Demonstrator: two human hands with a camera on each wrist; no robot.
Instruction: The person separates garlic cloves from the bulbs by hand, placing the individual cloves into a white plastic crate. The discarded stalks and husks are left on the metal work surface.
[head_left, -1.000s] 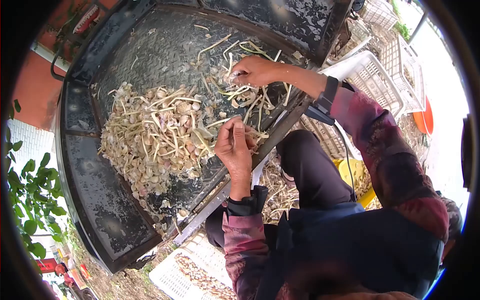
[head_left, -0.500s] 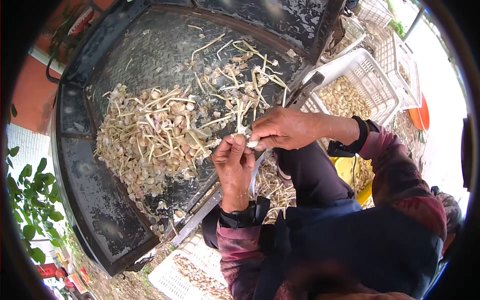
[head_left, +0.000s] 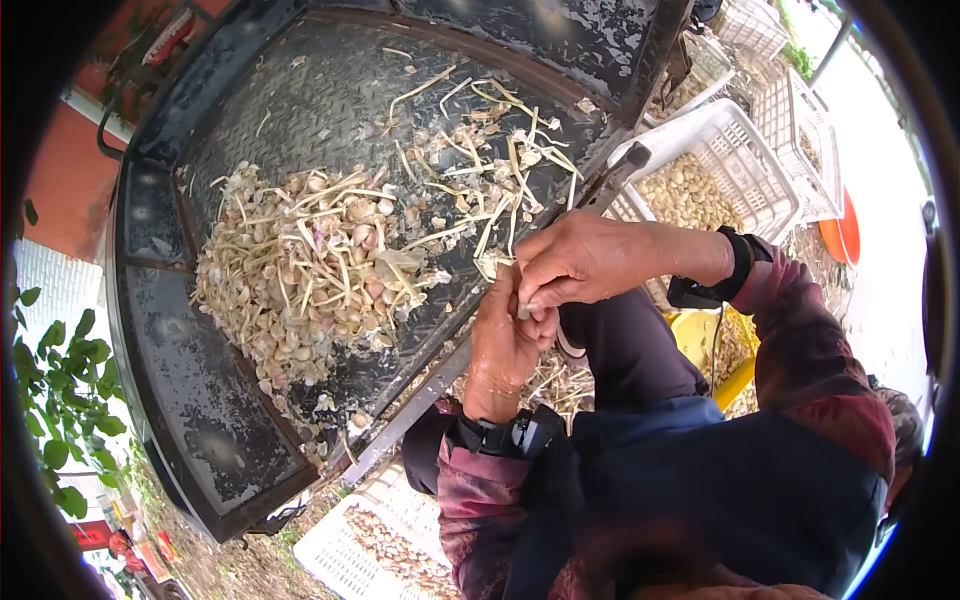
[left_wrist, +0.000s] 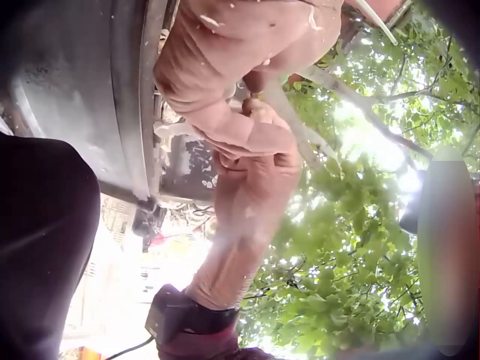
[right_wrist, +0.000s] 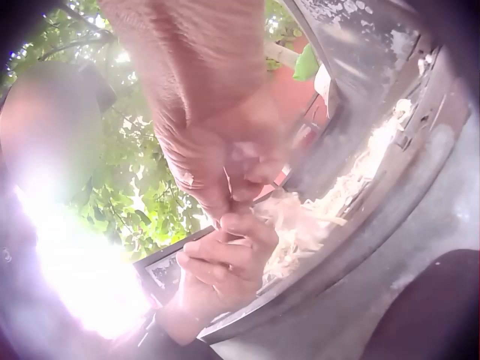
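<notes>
At the near edge of the dark metal bed point(head_left: 330, 100), both hands meet fingertip to fingertip. My left hand point(head_left: 505, 345) curls its fingers around a small pale garlic clove point(head_left: 523, 311), and the thumb and fingers of my right hand point(head_left: 590, 262) pinch it from above. Most of the clove is hidden by fingers. A large heap of garlic cloves and stems point(head_left: 300, 275) lies to the left of the hands. In the left wrist view, my left hand point(left_wrist: 240, 52) overlaps my right hand point(left_wrist: 255, 180); the right wrist view shows my right hand point(right_wrist: 202, 97) against the left point(right_wrist: 217, 274).
Loose stems and skins point(head_left: 505, 170) lie on the bed beyond the hands. A white crate point(head_left: 745, 160) of peeled cloves stands at right, a yellow container point(head_left: 692, 340) beside the knee, and another white crate point(head_left: 340, 535) below the bed. Leaves point(head_left: 65, 400) hang at far left.
My right hand has come from the stems at the back of the bed toward my left hand. The left has shifted slightly right, and both now close around the pale clove.
</notes>
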